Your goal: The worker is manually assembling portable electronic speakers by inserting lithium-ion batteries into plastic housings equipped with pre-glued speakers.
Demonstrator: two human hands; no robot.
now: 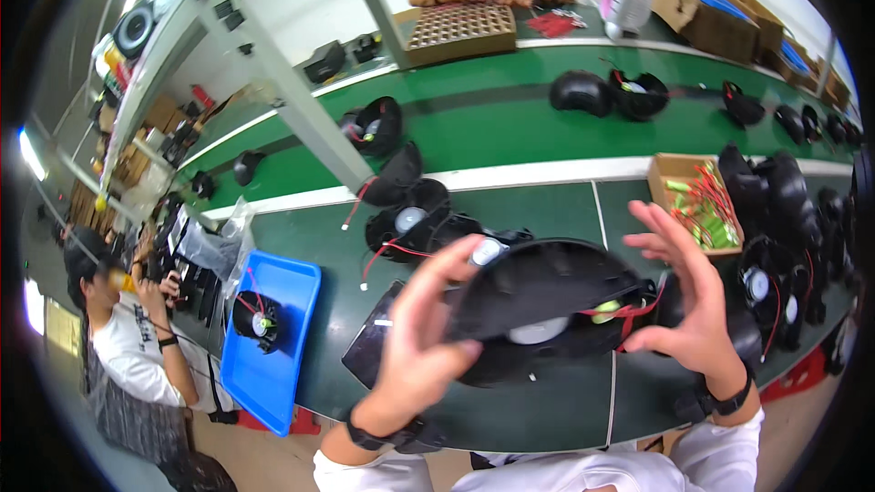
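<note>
The left hand (424,346) has its grip around the left end of a black shell (547,278), thumb on the near side. The right hand (693,301) is wide, fingers spread and raised beside the shell's right end; whether it touches cannot be told. The shell is held up above the dark green surface (346,237), tilted so its hollow shows: inside sit a pale round disc (540,331), a yellow-green piece (604,312) and red wires (629,312) trailing to the right.

To the left, a shallow blue tray (296,287) holds one dark rounded part (258,319), with a light green piece and red wires in it. Beyond the right hand, an open cardboard box (678,165) contains a heap of green pieces (715,232) tangled with red wires. More black shells (775,187) crowd to the right of that box.

Farther off, a green belt (501,82) carries scattered shells, some with discs and wires inside. Past it stands a box divided into many small cells (460,55), a person's hands behind it. At the far right, cardboard cartons (715,36) hold blue material.
</note>
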